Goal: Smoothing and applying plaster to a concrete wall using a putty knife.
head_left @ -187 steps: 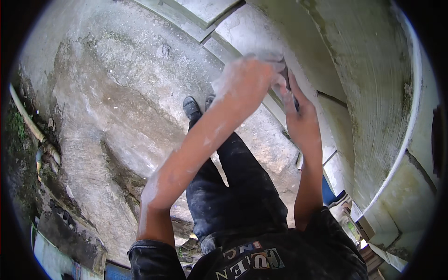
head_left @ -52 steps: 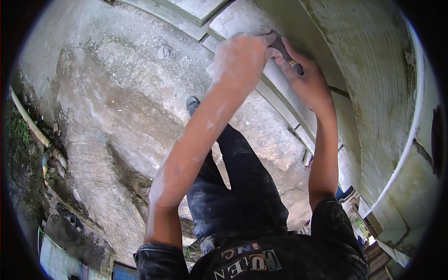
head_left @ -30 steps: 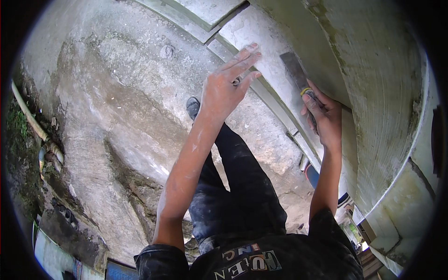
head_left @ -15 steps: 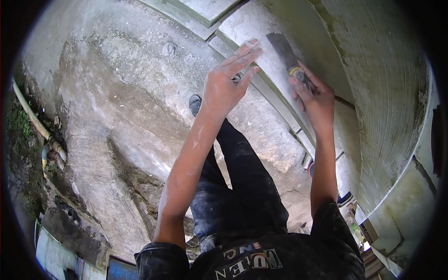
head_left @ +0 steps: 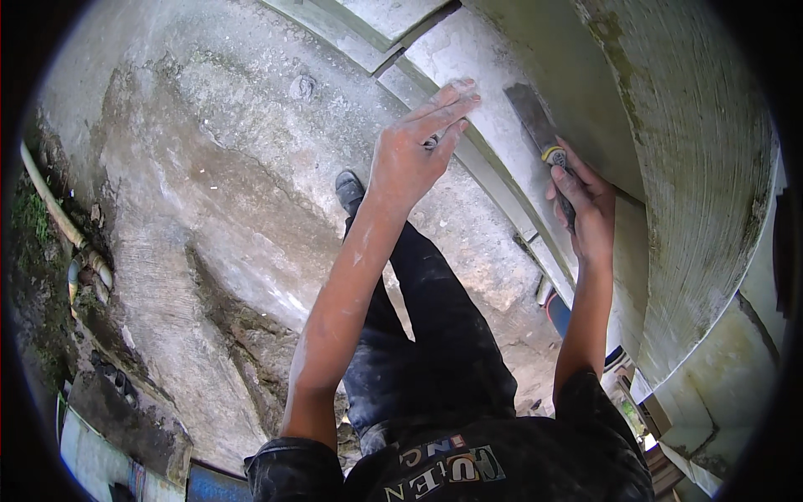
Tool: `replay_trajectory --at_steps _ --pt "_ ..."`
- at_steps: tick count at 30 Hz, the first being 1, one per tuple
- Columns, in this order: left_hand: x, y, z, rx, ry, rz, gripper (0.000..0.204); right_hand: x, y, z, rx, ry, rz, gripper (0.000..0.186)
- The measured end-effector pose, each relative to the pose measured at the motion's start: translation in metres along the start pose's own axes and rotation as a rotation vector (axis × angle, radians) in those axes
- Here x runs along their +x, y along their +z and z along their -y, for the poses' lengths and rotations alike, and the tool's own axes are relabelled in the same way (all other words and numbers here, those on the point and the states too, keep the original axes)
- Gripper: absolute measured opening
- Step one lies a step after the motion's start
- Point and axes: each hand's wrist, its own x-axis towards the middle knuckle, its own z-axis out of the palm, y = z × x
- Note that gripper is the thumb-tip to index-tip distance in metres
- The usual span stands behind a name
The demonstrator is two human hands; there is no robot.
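My right hand point(head_left: 592, 219) is closed around the dark handle of a putty knife point(head_left: 531, 117), a flat grey blade with a yellow band at the collar. The blade points up and away, over a pale, dusty ledge point(head_left: 473, 54) beside the wall. Left of it, my left hand point(head_left: 414, 155) hovers near the ledge's edge, its whitened fingers stretched out and the thumb close below them. A small, dark, round-looking detail shows between thumb and fingers; I cannot make out what it is. White dust coats my left hand and forearm.
A greenish plastered wall point(head_left: 694, 167) curves along the right. Rough, uneven concrete ground point(head_left: 226, 184) spreads to the left, with a pale pipe point(head_left: 54, 201) at its far left edge. A blue rounded object point(head_left: 559, 314) sits behind my right forearm. My shoe point(head_left: 349, 188) stands on the concrete.
My right hand and the putty knife have moved nearer to me and slightly right. The left hand has shifted slightly right, its thumb closer to the fingers.
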Motion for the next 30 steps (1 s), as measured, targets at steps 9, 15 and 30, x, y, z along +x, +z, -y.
replay_trajectory --at_steps 9,15,30 --pt "-0.001 -0.002 0.0 -0.003 -0.006 0.004 0.041 -0.022 -0.001 -0.006 0.025 -0.014 -0.059 0.044" --pt "0.001 -0.002 0.0 0.002 0.002 0.01 0.043 0.004 0.016 0.011 0.043 -0.006 -0.008 0.044" --pt "0.0 -0.003 0.001 -0.01 0.014 0.018 0.045 -0.017 0.015 0.01 0.031 0.069 0.008 0.046"
